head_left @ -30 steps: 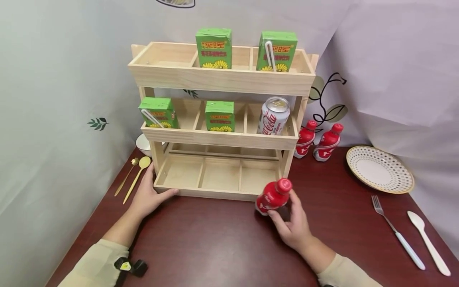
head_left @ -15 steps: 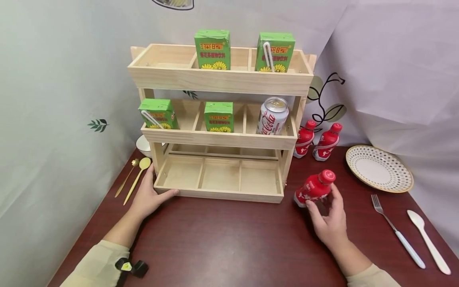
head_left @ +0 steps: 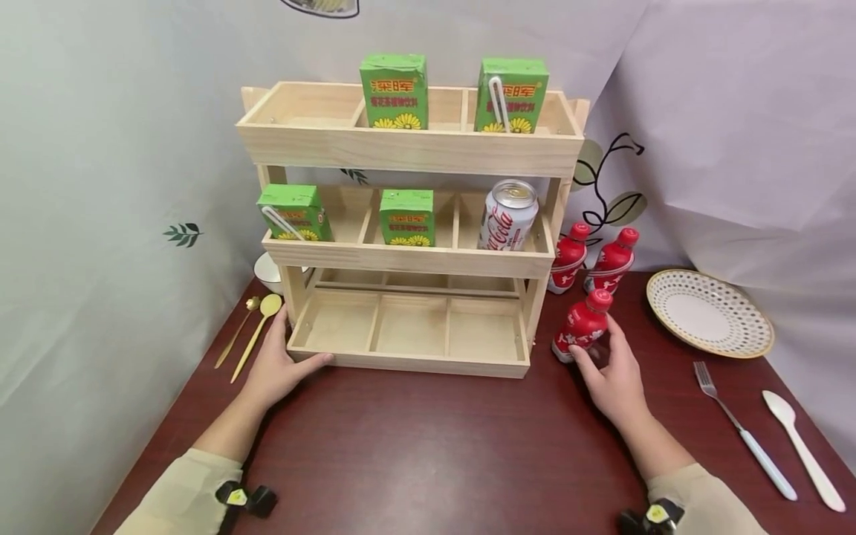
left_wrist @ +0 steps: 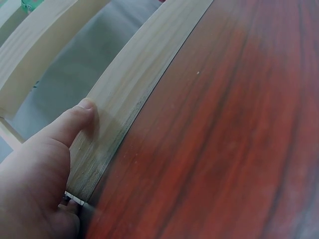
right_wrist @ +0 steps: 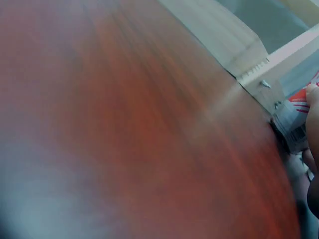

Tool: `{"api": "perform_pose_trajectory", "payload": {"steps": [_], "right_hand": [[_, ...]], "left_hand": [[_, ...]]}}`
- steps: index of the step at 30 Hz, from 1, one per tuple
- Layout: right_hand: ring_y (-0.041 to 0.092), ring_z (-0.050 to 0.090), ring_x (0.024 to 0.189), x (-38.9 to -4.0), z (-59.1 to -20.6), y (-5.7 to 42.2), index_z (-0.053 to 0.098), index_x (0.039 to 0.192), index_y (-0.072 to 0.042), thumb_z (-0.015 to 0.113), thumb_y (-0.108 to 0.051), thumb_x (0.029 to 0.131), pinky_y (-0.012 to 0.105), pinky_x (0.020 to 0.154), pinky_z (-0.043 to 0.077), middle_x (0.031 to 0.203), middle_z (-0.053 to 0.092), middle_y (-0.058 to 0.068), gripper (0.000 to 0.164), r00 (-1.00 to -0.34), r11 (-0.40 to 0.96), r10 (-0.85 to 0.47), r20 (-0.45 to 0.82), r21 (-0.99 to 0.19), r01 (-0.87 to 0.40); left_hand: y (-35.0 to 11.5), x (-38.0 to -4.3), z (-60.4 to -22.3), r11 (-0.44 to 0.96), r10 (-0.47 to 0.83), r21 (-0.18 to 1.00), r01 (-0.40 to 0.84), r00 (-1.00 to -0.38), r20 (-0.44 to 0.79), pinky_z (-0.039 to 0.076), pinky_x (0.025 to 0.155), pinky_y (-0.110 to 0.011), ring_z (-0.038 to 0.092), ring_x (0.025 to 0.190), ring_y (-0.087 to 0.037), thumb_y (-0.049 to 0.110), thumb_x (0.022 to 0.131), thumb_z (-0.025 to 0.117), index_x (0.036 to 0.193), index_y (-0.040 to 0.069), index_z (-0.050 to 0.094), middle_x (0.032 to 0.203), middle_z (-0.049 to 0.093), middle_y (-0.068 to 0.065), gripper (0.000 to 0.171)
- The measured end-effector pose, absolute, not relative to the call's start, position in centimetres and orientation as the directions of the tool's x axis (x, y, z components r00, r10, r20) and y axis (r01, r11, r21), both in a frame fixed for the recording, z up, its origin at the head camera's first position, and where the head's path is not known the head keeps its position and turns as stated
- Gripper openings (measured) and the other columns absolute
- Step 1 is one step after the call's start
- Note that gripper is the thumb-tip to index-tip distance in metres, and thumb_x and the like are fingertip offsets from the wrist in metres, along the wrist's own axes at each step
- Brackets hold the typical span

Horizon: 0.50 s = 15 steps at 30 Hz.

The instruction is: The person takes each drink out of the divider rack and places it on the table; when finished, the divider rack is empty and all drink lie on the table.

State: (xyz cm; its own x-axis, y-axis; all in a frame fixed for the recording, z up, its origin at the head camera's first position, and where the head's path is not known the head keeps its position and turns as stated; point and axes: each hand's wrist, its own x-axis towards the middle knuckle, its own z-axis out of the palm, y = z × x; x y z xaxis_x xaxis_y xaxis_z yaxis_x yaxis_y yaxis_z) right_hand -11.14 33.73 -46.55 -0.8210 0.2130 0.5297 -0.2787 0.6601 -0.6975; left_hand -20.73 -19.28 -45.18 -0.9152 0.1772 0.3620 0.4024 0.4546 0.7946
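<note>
In the head view my left hand (head_left: 277,368) holds the lower left corner of a three-tier wooden rack (head_left: 408,362). Its thumb lies along the front board (left_wrist: 119,94), as the left wrist view also shows, and the other fingers reach round the side. To the right of the rack, my right hand (head_left: 617,375) grips a small red bottle (head_left: 580,327) with a red cap, tilted slightly. Only part of that bottle (right_wrist: 294,117) shows at the right wrist view's edge. Two similar red bottles (head_left: 567,260) stand behind it.
Green drink cartons (head_left: 394,93) stand in the upper and middle tiers, and a Coca-Cola can (head_left: 508,215) in the middle right compartment. A dotted plate (head_left: 709,312), a fork (head_left: 742,431) and a white spoon (head_left: 802,449) lie right; gold spoons (head_left: 254,338) and a white bowl (head_left: 266,273) left.
My right hand has carried the red bottle from the rack's front right corner out to the right, then back toward the two other bottles. The left hand has stayed on the rack.
</note>
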Motion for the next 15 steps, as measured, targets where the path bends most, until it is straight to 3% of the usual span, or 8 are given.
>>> {"api": "perform_pose_trajectory", "payload": {"steps": [6, 15], "right_hand": [[0.024, 0.057, 0.106, -13.2, -46.6, 34.3, 0.037, 0.147, -0.012, 0.076, -0.01, 0.084, 0.011, 0.082, 0.045, 0.129, 0.053, 0.012, 0.074, -0.834, 0.673, 0.249, 0.492, -0.708, -0.216], [0.026, 0.056, 0.112, -16.0, -46.6, 34.2, 0.041, 0.141, -0.006, 0.074, -0.015, 0.086, 0.021, 0.082, 0.048, 0.127, 0.054, 0.014, 0.065, -0.828, 0.652, 0.283, 0.484, -0.73, -0.204]], "left_hand": [[-18.6, -19.7, -44.0, 0.447, 0.186, 0.799, 0.402, -0.916, 0.356, 0.032, 0.097, -0.049, 0.045, 0.122, -0.039, 0.016, 0.066, 0.091, 0.152, 0.005, 0.021, 0.137, 0.043, -0.024, 0.111], [-18.7, -19.6, -43.6, 0.447, 0.182, 0.795, 0.409, -0.912, 0.367, 0.031, 0.097, -0.05, 0.044, 0.121, -0.039, 0.014, 0.066, 0.091, 0.152, 0.006, 0.023, 0.137, 0.043, -0.024, 0.11]]}}
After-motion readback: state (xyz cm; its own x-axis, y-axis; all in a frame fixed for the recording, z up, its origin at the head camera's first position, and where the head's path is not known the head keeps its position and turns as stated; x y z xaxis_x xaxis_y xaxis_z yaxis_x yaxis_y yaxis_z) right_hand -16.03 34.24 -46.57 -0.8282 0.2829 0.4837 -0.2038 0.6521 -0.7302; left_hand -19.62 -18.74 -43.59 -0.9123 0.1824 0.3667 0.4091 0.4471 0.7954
